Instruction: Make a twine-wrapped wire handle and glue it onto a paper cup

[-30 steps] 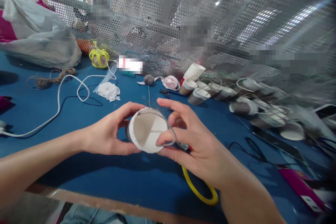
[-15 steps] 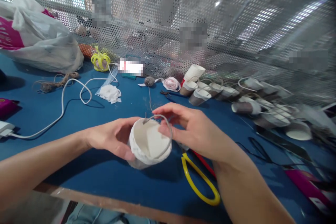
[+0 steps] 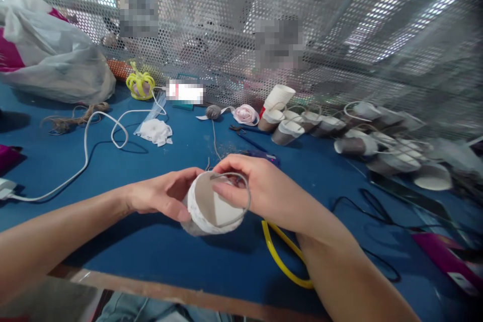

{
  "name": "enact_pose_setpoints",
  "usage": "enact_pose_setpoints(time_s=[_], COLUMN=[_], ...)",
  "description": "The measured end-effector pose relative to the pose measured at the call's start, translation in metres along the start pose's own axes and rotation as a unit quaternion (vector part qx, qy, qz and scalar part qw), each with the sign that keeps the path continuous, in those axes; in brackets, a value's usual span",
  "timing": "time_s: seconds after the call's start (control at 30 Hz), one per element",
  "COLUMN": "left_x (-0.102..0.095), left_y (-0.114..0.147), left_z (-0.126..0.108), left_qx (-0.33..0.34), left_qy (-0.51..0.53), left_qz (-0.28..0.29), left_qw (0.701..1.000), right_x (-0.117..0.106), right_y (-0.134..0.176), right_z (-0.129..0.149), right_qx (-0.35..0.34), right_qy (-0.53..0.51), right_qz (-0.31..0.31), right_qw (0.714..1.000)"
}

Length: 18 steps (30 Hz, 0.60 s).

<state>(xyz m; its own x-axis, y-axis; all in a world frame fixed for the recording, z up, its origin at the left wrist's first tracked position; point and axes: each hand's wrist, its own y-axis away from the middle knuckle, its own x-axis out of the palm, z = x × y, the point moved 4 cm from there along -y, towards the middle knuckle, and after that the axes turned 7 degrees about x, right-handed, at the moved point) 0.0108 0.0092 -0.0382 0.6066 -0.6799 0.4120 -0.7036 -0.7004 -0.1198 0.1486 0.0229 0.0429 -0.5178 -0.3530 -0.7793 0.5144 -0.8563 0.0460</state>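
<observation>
A paper cup [image 3: 206, 207] with a white wrapped band round its rim is tilted so its mouth faces me. My left hand [image 3: 160, 193] is closed round the cup's left side, thumb on the near wall. A grey cord handle [image 3: 249, 195] arches over the opening. My right hand [image 3: 264, 186] reaches through under this cord, its thumb inside the mouth and its fingers at the far rim, pinching there; the fingertips are partly hidden. Just beyond the cup, a small ball of grey cord [image 3: 213, 112] trails a strand toward it. Scissors with yellow handles [image 3: 277, 256] lie under my right forearm.
Several handled cups [image 3: 289, 132] stand and lie at the back right. Pliers [image 3: 247, 135], a pink ribbon roll [image 3: 245, 114], white scraps [image 3: 155, 132], a white cable [image 3: 87, 153] and a plastic bag [image 3: 64, 65] are on the blue table. A phone [image 3: 411, 195] lies right.
My right thumb has moved left and deeper into the cup's mouth, and the hand has come under the cord handle. The right forearm covers more of the scissors. My left hand keeps its hold.
</observation>
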Motion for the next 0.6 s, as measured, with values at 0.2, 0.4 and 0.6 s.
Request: enact_pose_setpoints(time_s=[0.2, 0.4, 0.6], left_x=[0.000, 0.007, 0.014], left_y=[-0.001, 0.003, 0.010], left_z=[0.002, -0.012, -0.026], left_qx=[-0.006, 0.084, 0.180], left_qy=[0.000, -0.109, -0.407], left_qz=[0.002, 0.004, -0.055], left_qw=[1.000, 0.991, 0.894], right_x=[0.001, 0.001, 0.005], right_y=[-0.001, -0.002, -0.005], right_z=[-0.001, -0.002, -0.009], right_qx=[-0.019, -0.035, -0.064], right_qy=[0.015, 0.059, 0.095], right_qz=[-0.013, -0.053, -0.087], right_qw=[1.000, 0.996, 0.990])
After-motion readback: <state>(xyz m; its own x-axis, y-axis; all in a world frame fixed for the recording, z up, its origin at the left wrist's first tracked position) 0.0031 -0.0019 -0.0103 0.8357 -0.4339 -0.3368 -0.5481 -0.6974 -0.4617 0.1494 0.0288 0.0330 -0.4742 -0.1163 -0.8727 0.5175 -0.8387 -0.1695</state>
